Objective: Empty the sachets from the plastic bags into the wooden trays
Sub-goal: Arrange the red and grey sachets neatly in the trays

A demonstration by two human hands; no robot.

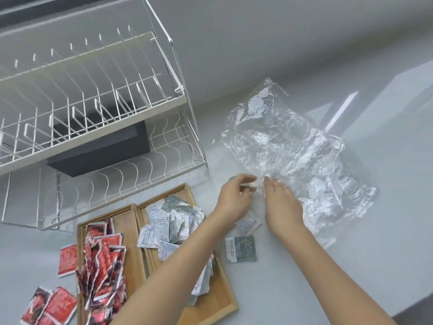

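- On the desk [351,266], right of the dish rack [93,109], a clear plastic bag [293,151] lies crumpled and flattened; it looks largely emptied, though contents behind the creases cannot be ruled out.
- Left hand [234,198]: fingers curled, pinching a small white piece at the bag's near edge, seemingly a sachet or a fold of film; which one cannot be told.
- Right hand [281,202]: fingers extended and relaxed, resting on the bag edge beside the left, probably steadying the film so the other hand can draw something out.
- Two wooden trays sit side by side near the rack's front. Left tray [131,231] carries red sachets [103,266]; right tray [225,301] carries white and grey sachets [168,228]. Sorting by colour appears intended.
- Strays: several red sachets lie on the desk left of the trays [66,260]; one grey sachet [241,248] and a white one [248,222] lie between the right tray and the bag.
- Judgement: emptying nearly complete; strays remain to be collected into the matching trays.
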